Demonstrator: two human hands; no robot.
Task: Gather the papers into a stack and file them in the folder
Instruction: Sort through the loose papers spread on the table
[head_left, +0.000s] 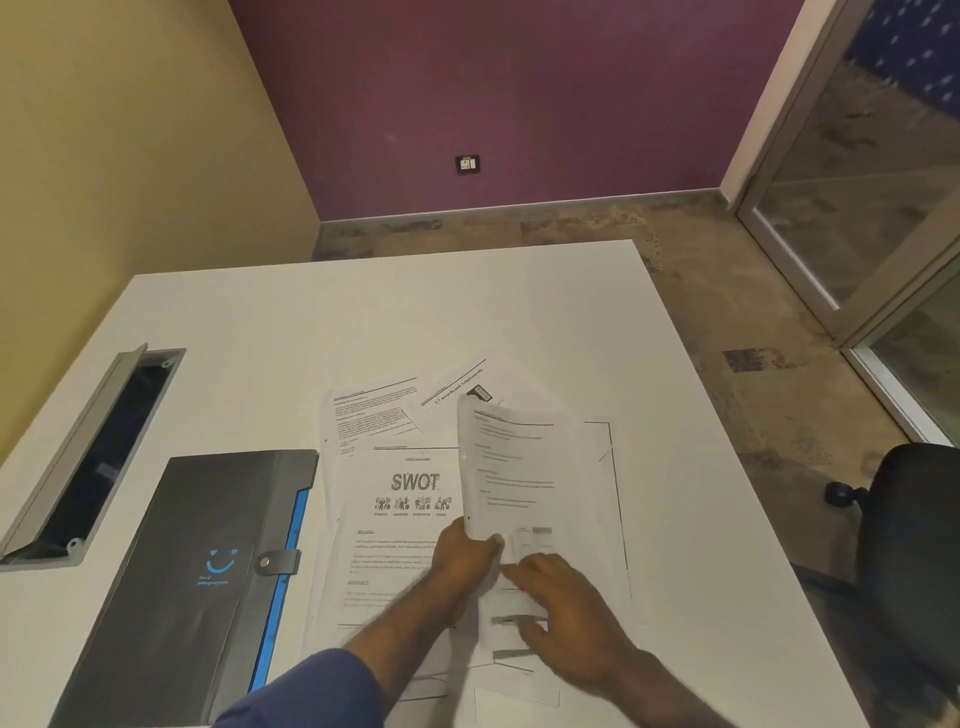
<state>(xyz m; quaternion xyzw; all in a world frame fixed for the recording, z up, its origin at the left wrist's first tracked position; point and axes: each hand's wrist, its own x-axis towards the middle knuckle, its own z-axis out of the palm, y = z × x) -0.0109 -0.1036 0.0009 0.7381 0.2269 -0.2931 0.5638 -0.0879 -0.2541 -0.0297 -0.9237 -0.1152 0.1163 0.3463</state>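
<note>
Several printed papers lie spread on the white table (260, 322), among them a sheet headed SWOT (405, 499) and others fanned out behind it (374, 415). My left hand (462, 561) pinches the lower left edge of one sheet (514, 467) and lifts it so that it curls upward. My right hand (566, 613) lies flat, fingers spread, on papers just right of the left hand. A dark grey folder (208, 561) with a blue spine strip and a snap tab lies shut to the left of the papers.
A grey cable hatch (98, 447) stands open in the table's left side. A black office chair (909, 561) sits past the table's right edge. Beyond are a yellow wall, a purple wall and a glass door (857, 208).
</note>
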